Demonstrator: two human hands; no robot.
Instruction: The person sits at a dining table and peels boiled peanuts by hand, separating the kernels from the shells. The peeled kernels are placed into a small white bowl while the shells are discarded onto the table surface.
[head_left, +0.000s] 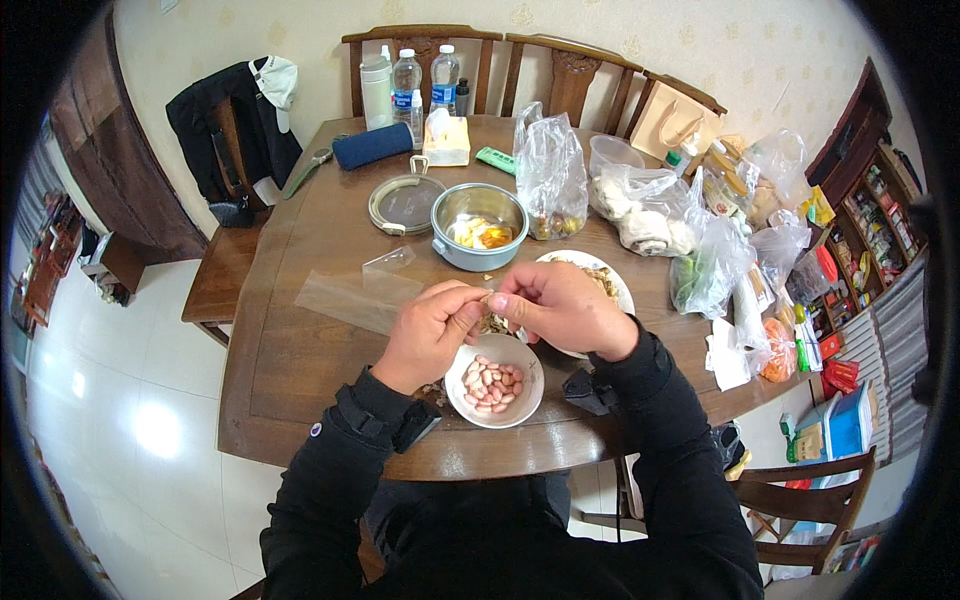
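Between the fingertips of my left hand (436, 324) and my right hand (568, 307) is a small tan peanut pod (487, 298), mostly covered by the fingers. Just below them stands a white bowl (459, 401) holding several pink shelled peanuts (493, 384). Broken shells (495, 324) lie on the table beneath the hands, beyond the bowl. Partly hidden by my right hand and forearm, a white plate (624, 291) carries unshelled peanuts (602, 280).
Beyond my hands sit an open steel-lined food container (480, 260) with food inside and its lid (405, 206). A clear plastic sheet (352, 296) lies left. Plastic bags (551, 180) and groceries (712, 262) crowd the wooden table's (300, 375) right side; water bottles (444, 82) stand behind.
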